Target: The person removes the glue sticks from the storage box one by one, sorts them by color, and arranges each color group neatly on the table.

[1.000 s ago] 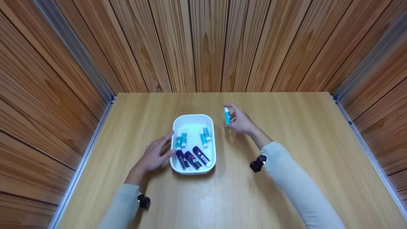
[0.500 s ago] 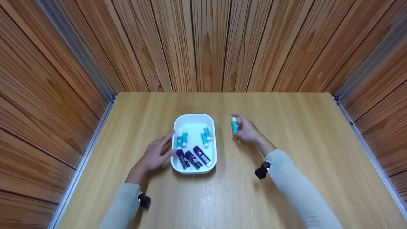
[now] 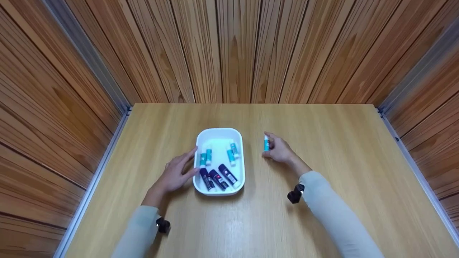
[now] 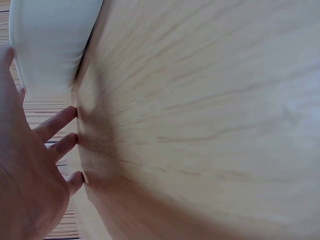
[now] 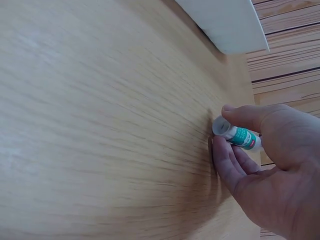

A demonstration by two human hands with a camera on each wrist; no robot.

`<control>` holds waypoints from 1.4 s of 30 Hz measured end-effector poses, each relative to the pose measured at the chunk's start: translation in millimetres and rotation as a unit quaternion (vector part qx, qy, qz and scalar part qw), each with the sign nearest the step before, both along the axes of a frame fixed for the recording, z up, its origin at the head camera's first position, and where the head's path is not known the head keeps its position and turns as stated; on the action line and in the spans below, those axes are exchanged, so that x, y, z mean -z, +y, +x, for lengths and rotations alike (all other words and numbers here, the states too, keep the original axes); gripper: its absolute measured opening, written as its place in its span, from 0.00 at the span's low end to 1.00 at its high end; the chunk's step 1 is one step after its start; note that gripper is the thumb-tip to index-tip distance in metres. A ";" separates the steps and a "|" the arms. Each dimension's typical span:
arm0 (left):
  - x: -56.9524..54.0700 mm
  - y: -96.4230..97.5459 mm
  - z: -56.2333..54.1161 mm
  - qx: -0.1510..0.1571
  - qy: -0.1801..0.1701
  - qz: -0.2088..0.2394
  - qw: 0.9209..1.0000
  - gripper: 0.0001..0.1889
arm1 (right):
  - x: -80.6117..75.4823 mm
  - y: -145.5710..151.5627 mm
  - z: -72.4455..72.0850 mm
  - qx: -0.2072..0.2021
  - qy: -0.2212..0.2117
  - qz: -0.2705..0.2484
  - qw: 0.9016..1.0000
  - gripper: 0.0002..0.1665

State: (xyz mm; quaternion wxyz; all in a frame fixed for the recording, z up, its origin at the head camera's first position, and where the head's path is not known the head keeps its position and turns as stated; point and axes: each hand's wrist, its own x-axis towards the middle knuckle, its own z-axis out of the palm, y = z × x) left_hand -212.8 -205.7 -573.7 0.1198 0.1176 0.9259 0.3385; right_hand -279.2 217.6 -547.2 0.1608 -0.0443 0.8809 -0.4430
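Observation:
A teal-and-white glue stick point(image 3: 266, 144) is pinched in my right hand point(image 3: 282, 149), right of the tray. In the right wrist view, thumb and fingers grip the glue stick point(image 5: 244, 138) close over the table, its round white end towards the tabletop. My left hand point(image 3: 175, 172) lies spread against the left side of a white tray point(image 3: 219, 133), its thumb and a fingertip at the rim. Inside the tray, teal glue sticks point(image 3: 231, 157) lie in two pairs, with three dark purple glue sticks point(image 3: 218, 180) at the near end.
The tray stands on a light wooden table point(image 3: 322, 132). Wooden plank walls point(image 3: 233, 53) rise behind the table and on both sides, with metal rails at the corners. Each wrist carries a small black camera point(image 3: 296, 194).
My right hand has moved right and towards me with the glue stick, coming down close to the table. The left hand stays at the tray.

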 end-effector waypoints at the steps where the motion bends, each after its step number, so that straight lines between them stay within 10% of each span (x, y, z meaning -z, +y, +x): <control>1: -0.3 0.2 0.1 -0.001 -0.002 0.000 1.000 0.44 | -0.2 -0.1 0.1 0.000 -0.004 0.001 1.000 0.55; 23: 1.2 -1.0 0.8 0.003 0.006 0.005 1.000 0.44 | -1.0 0.5 0.3 -0.002 -0.001 0.002 1.000 0.52; 42: -1.1 0.1 1.6 0.002 0.006 0.008 1.000 0.44 | -32.3 -6.3 -6.5 0.014 0.006 0.021 1.000 0.51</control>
